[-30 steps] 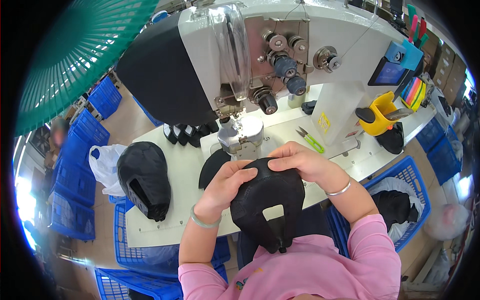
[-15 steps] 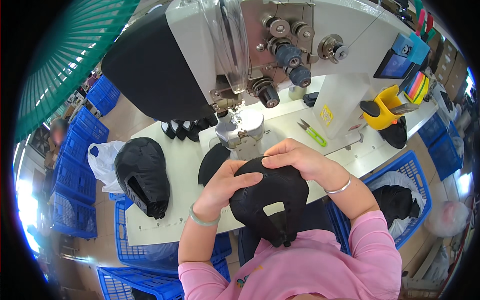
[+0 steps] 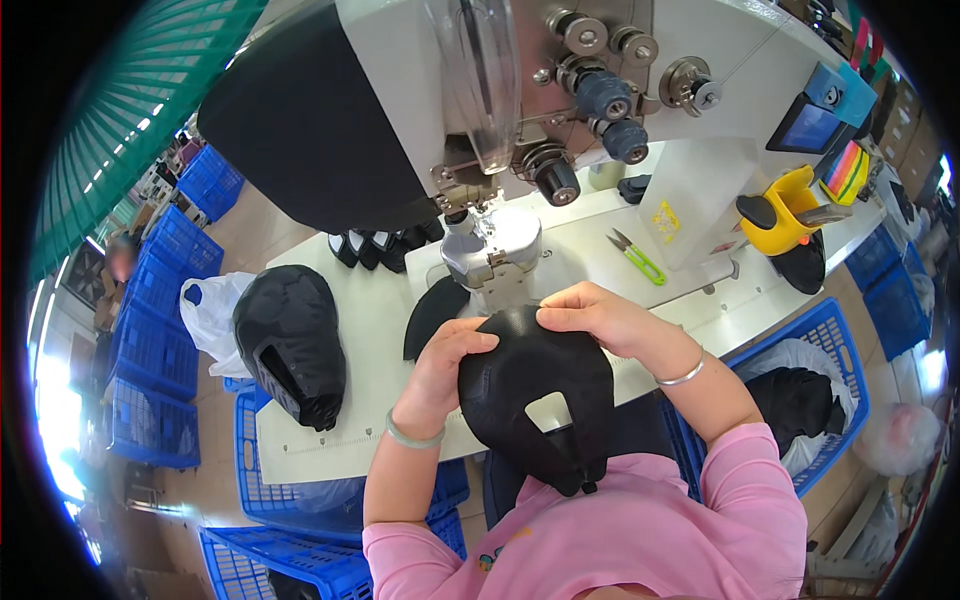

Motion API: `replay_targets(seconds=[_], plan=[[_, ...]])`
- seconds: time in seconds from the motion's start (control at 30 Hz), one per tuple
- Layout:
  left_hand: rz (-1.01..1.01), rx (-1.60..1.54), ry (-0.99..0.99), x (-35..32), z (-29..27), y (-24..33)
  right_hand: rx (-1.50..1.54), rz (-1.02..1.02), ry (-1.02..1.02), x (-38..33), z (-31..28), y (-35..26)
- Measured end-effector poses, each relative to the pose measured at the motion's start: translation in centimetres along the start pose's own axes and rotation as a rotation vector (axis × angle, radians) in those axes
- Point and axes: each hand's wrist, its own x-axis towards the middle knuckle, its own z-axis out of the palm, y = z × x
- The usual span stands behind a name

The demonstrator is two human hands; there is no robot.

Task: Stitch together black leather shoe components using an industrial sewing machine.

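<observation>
At the far left, stacked blue plastic lattice crates stand on the floor; what they hold cannot be made out. Just right of them a white plastic bag hangs at the edge of the white worktop, touching a pile of finished black fabric caps that lies on the worktop's left end. Below the worktop, another blue lattice crate shows only its rim and wall.

The left hand lies curled over the left side of the black fabric cap, fingers pressed down on the crown. The cap sits between both hands at the near edge of the worktop, directly before the grey sewing-machine head. Its long axis runs away from the person: the crown points toward the needle, and the back opening with its strap points toward the pink-sleeved body. The right hand pinches the cap's far edge from above, fingers together.

Further right, green thread snips lie on the worktop. A yellow plastic cup holds a dark tool. At far right, a blue lattice basket holds a white liner bag with black caps inside.
</observation>
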Motion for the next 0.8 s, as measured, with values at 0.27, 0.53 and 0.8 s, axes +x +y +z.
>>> replay_targets(seconds=[0.27,0.53,0.8], plan=[[-0.011,-0.015,0.030,0.0,-0.2,-0.3,0.124,-0.051,0.005,0.3,-0.3,1.3],[0.020,0.014,0.091,-0.7,-0.4,-0.6,0.183,-0.068,0.021,0.8,-0.2,2.1],[0.161,-0.130,0.196,-2.5,-3.0,-5.7,0.149,-0.190,0.119,1.3,0.5,5.2]])
